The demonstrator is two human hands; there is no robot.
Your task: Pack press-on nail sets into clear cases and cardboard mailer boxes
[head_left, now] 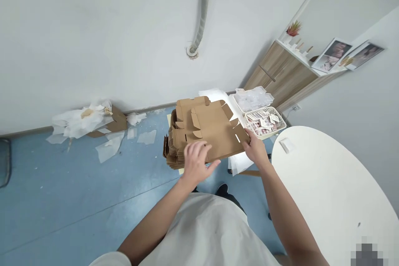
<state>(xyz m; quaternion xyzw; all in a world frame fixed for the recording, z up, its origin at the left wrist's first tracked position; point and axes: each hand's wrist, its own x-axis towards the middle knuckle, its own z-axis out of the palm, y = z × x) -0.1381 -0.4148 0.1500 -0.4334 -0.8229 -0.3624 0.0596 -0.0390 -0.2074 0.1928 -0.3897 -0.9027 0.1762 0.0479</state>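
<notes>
A flat brown cardboard box blank (pixel 215 126) with cut flaps and slots lies partly over a stack of similar folded blanks (pixel 176 149). My right hand (pixel 256 147) grips the blank's right edge, thumb on top. Over its near left side is my left hand (pixel 199 160), fingers spread and thumb held out; whether its fingertips touch the cardboard I cannot tell. Under the blank and beyond it, white sheets (pixel 241 162) show at the right.
Two white baskets stand behind: one with clear plastic bags (pixel 254 99), one with printed cards (pixel 263 120). A round white table (pixel 330 183) is at right, with a small white packet (pixel 286 145). An open carton (pixel 116 120) with crumpled wrapping (pixel 81 120) sits by the wall.
</notes>
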